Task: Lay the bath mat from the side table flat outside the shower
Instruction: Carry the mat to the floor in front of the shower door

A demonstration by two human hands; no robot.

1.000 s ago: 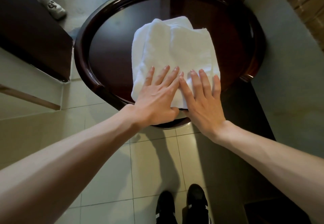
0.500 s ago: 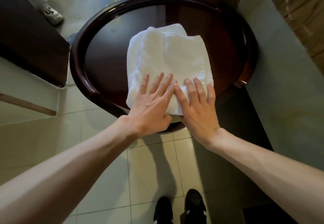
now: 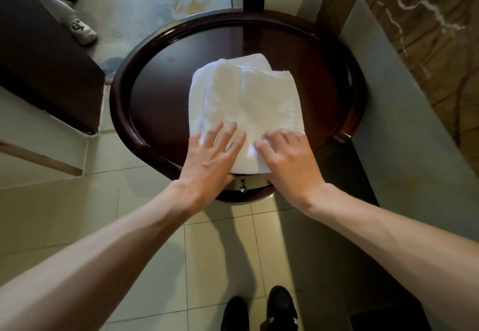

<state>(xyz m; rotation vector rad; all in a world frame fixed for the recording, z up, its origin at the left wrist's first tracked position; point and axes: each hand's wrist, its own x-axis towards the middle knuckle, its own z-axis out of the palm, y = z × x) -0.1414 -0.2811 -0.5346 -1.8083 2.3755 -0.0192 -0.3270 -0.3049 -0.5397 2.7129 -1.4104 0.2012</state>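
Progress is only starting: the bath mat (image 3: 243, 102) lies folded on the side table (image 3: 160, 92), from centre toward 6 o'clock. My left hand (image 3: 210, 157) presses it with fingers spread flat; my right hand (image 3: 287, 159) curls fingers into its near edge. Lifting, carrying and spreading are left.

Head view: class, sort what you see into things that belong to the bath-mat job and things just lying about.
Belong to the job: folded bath mat; side table under it; left hand pressing it; right hand gripping it.
Just lying about: pale shoe; patterned rug; wearer's black shoes.
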